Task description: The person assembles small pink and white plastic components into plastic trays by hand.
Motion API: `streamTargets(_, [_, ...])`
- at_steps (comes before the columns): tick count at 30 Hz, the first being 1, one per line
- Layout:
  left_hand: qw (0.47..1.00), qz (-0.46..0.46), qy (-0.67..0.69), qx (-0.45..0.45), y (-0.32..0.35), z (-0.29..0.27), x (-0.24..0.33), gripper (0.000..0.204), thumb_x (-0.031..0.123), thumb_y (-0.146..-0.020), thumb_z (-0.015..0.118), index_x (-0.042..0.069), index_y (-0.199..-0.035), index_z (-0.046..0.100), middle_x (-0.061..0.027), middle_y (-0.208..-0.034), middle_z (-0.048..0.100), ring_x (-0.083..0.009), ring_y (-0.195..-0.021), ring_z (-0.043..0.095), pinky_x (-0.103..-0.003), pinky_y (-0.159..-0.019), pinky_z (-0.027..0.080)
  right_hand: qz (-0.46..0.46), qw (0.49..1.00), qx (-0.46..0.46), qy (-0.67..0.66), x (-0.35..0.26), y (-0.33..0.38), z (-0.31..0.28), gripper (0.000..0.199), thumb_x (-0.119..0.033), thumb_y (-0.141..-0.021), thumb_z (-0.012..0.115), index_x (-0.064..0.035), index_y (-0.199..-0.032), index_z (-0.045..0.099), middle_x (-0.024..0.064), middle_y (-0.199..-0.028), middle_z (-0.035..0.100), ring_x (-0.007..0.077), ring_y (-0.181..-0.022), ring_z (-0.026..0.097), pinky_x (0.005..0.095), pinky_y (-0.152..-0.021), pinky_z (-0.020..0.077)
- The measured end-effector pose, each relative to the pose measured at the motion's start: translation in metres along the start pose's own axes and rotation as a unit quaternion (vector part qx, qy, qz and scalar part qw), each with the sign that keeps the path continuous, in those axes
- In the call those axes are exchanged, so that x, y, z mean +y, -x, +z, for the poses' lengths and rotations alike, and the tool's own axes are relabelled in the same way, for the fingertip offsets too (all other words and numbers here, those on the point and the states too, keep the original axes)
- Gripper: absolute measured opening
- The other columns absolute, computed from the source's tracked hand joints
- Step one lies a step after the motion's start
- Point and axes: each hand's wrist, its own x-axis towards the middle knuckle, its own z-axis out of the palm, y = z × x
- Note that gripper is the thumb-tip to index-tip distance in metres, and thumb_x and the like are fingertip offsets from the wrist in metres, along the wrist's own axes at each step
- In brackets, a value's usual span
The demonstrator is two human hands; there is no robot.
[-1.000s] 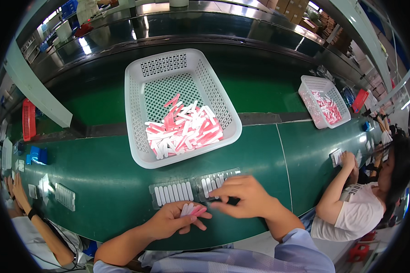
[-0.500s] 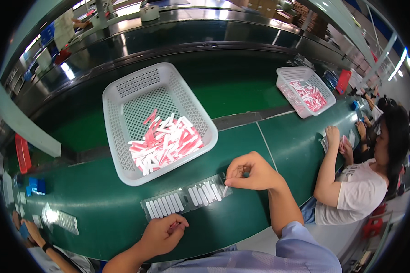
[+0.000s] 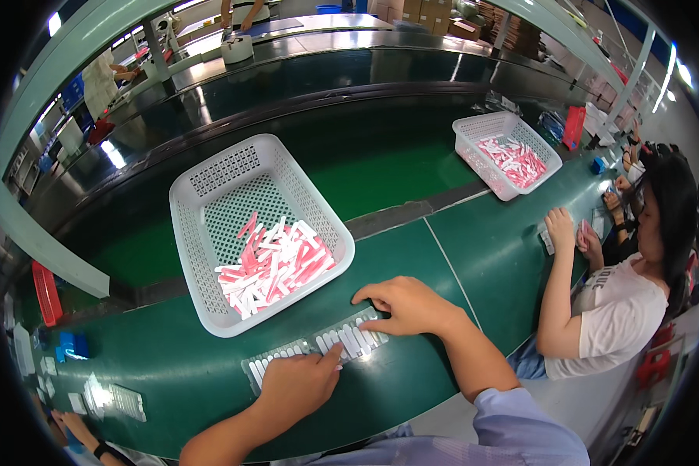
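A clear plastic blister tray (image 3: 311, 344) with two sections lies on the green table in front of me, with white sticks (image 3: 349, 339) side by side in its slots. My left hand (image 3: 301, 384) partly covers the left section; its index finger stretches out onto the sticks in the right section, its other fingers bent. My right hand (image 3: 412, 307) is at the tray's right end, thumb down on the last sticks and index finger reaching past the far edge, the two apart. Neither hand shows anything held.
Beyond the tray stands a large white basket (image 3: 188, 256) of loose pink and white sticks. A similar basket (image 3: 485, 172) is farther right, near a co-worker (image 3: 617, 303). More clear trays (image 3: 124, 400) and a blue block (image 3: 74, 344) lie left, near another person's hand (image 3: 74, 426).
My left hand has moved up and right onto the tray, its index finger now extended. My right hand has opened from a pinch on a stick and lowered onto the tray's right end.
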Motion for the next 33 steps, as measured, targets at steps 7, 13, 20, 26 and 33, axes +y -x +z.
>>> streamTargets(7, [1.000,0.023,0.012,0.005,-0.006,-0.003,0.005,0.035,0.028,-0.088,0.073,0.010,-0.119,0.071,-0.0036,-0.066,0.066,-0.0238,-0.058,0.067,-0.038,-0.050,0.050,-0.050,0.995,0.080,0.026,0.005,0.001,0.019,0.056,-0.037,-0.076,0.085,-0.0087,-0.121,0.066,0.0072,-0.068,0.057,0.0285,-0.060,0.060,0.0408,-0.058,0.0451])
streamTargets(13, [0.999,-0.004,-0.038,0.000,-0.017,0.000,-0.002,0.038,0.032,-0.088,0.074,0.010,-0.119,0.071,-0.0039,-0.068,0.068,-0.0247,-0.060,0.068,-0.039,-0.052,0.051,-0.032,0.994,0.107,0.002,0.000,-0.003,0.014,0.047,-0.034,-0.080,0.083,-0.0085,-0.116,0.068,0.0060,-0.064,0.054,0.0264,-0.057,0.056,0.0397,-0.055,0.0426])
streamTargets(20, [0.997,0.022,0.070,-0.014,-0.009,-0.007,-0.008,0.038,0.037,-0.089,0.074,0.013,-0.119,0.071,-0.0040,-0.070,0.069,-0.0258,-0.064,0.069,-0.039,-0.056,0.053,-0.050,0.981,0.190,-0.004,-0.004,-0.003,0.014,0.023,-0.029,-0.089,0.076,-0.0103,-0.101,0.071,0.0069,-0.067,0.061,0.0264,-0.058,0.061,0.0391,-0.054,0.0459])
streamTargets(26, [0.999,0.031,-0.008,-0.014,-0.013,-0.010,-0.011,0.038,0.038,-0.091,0.072,0.013,-0.120,0.071,-0.0031,-0.070,0.068,-0.0256,-0.064,0.069,-0.039,-0.056,0.053,-0.054,0.983,0.174,-0.008,-0.003,-0.005,0.015,0.020,-0.028,-0.088,0.076,-0.0102,-0.096,0.072,0.0069,-0.065,0.061,0.0260,-0.058,0.061,0.0391,-0.053,0.0455])
streamTargets(33, [0.999,0.033,-0.017,-0.016,-0.011,-0.008,-0.018,0.044,0.041,-0.094,0.068,0.013,-0.129,0.068,-0.0019,-0.067,0.066,-0.0238,-0.060,0.068,-0.038,-0.051,0.051,-0.040,0.986,0.164,0.003,0.000,-0.005,0.015,0.020,-0.029,-0.088,0.076,-0.0105,-0.094,0.072,0.0080,-0.066,0.062,0.0267,-0.059,0.062,0.0401,-0.054,0.0460])
